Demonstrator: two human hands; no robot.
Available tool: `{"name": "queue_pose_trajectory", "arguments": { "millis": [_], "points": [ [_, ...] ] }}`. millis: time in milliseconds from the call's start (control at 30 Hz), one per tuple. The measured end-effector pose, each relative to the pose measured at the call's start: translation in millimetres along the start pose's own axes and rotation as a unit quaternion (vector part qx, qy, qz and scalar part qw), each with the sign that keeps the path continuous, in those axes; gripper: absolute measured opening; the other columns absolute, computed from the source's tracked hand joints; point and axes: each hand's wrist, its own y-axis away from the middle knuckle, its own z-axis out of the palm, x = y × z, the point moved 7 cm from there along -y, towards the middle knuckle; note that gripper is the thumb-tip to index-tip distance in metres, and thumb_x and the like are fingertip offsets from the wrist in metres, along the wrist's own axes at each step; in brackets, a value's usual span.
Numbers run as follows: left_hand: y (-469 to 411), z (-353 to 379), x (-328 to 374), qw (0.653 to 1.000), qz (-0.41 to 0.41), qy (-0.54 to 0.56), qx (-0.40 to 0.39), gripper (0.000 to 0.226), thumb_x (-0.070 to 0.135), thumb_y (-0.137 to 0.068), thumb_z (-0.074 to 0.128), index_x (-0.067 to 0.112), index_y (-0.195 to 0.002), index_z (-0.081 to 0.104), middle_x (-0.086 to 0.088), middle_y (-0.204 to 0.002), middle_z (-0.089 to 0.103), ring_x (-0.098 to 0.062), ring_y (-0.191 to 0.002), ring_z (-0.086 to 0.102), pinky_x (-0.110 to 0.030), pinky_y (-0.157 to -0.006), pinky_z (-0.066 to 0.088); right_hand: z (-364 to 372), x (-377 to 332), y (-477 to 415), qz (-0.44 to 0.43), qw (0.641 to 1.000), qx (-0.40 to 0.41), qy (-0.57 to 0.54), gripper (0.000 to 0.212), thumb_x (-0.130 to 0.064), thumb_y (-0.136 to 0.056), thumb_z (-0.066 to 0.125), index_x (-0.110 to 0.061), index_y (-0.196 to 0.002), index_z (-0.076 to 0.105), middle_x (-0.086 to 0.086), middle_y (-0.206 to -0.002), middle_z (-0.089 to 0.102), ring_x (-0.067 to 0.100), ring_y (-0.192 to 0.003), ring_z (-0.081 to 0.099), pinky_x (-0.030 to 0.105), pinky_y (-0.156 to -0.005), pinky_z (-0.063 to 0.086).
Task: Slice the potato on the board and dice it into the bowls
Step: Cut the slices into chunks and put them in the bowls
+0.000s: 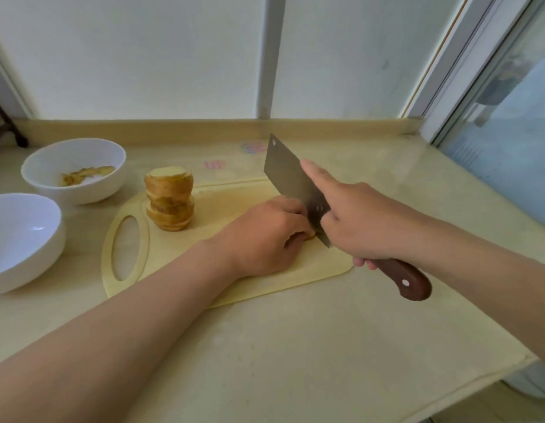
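Note:
A pale cutting board [210,206] lies on the counter. On its far left stands a stack of potato slices [169,203] with skin on. My left hand [265,236] curls over a potato piece [310,235] at the board's middle, mostly hiding it. My right hand [362,218] grips the brown handle of a cleaver [291,181], index finger stretched along the blade. The blade's edge is down on the board right beside my left fingers.
Two white bowls stand left of the board: the far bowl [73,169] holds potato peelings, the near bowl [21,239] looks empty. A wall rises behind the counter, a window frame [448,71] at the right. The counter edge [448,389] runs at the lower right.

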Motion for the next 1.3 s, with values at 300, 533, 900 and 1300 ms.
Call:
{"name": "queue_pose_trajectory", "arguments": {
  "millis": [300, 533, 900, 1300],
  "points": [
    [3.8, -2.6, 0.4, 0.999, 0.003, -0.042, 0.012, 0.016, 0.010, -0.085, 0.056, 0.006, -0.078, 0.070, -0.008, -0.083, 0.061, -0.026, -0.075, 0.052, -0.039, -0.065, 0.047, -7.9, 13.4, 0.1, -0.002, 0.998, 0.022, -0.062, 0.081, -0.008, -0.098, 0.038, -0.059, -0.156, 0.012, 0.009, -0.095, 0.065, 0.024, -0.048, 0.069, 0.040, -0.044, 0.060],
    [3.4, -3.1, -1.1, 0.999, -0.008, -0.039, 0.014, 0.016, 0.010, -0.086, 0.057, 0.007, -0.080, 0.071, -0.007, -0.085, 0.062, -0.024, -0.076, 0.054, -0.038, -0.066, 0.048, -6.3, 19.9, 15.0, -0.001, 0.997, 0.034, -0.069, 0.082, -0.008, -0.099, 0.038, -0.063, -0.154, 0.013, 0.011, -0.088, 0.071, 0.027, -0.049, 0.070, 0.040, -0.044, 0.060],
    [3.7, -4.0, 0.8, 0.999, -0.014, -0.040, 0.006, 0.019, 0.014, -0.087, 0.055, 0.009, -0.084, 0.073, -0.006, -0.087, 0.063, -0.025, -0.078, 0.056, -0.038, -0.068, 0.050, -3.6, 13.4, 23.6, -0.009, 0.998, 0.029, -0.056, 0.083, -0.008, -0.099, 0.037, -0.060, -0.157, 0.010, 0.010, -0.087, 0.069, 0.021, -0.043, 0.066, 0.041, -0.045, 0.060],
    [2.6, -3.8, 2.7, 0.999, -0.010, -0.043, 0.001, 0.026, 0.016, -0.085, 0.049, 0.007, -0.081, 0.074, -0.009, -0.084, 0.064, -0.029, -0.074, 0.059, -0.040, -0.065, 0.050, 2.7, -11.3, 1.2, -0.004, 1.000, 0.016, -0.013, 0.084, -0.009, -0.100, 0.037, -0.054, -0.160, 0.000, 0.007, -0.090, 0.059, 0.023, -0.048, 0.069, 0.039, -0.044, 0.060]
  ]
}}
